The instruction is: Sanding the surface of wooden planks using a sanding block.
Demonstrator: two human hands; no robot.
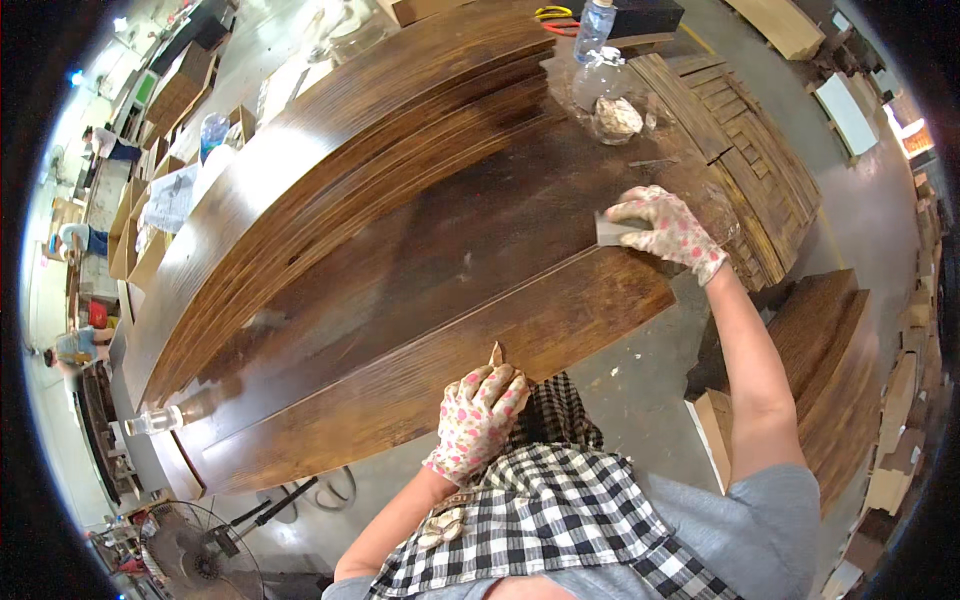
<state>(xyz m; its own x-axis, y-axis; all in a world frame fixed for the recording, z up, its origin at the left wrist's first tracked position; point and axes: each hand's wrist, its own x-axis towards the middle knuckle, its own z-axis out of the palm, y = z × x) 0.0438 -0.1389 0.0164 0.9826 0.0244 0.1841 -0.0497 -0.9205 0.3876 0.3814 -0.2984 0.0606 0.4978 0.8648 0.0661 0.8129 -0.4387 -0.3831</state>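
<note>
A long dark-stained wooden plank (420,375) lies across a worktop in front of me. My right hand (668,230), in a flowered glove, presses a small grey block (610,230) onto the plank's right end. My left hand (480,415), gloved the same way, grips the plank's near edge and pinches a small tan piece (496,354) that sticks up above the fingers. I wear a black-and-white checked apron.
Stacks of stained planks (330,170) fill the worktop behind. A clear plastic bag with a rag (615,115) and a bottle (594,25) stand at the far right. More boards (830,370) are piled right of me. A small jar (155,420) sits far left, a fan (200,560) below.
</note>
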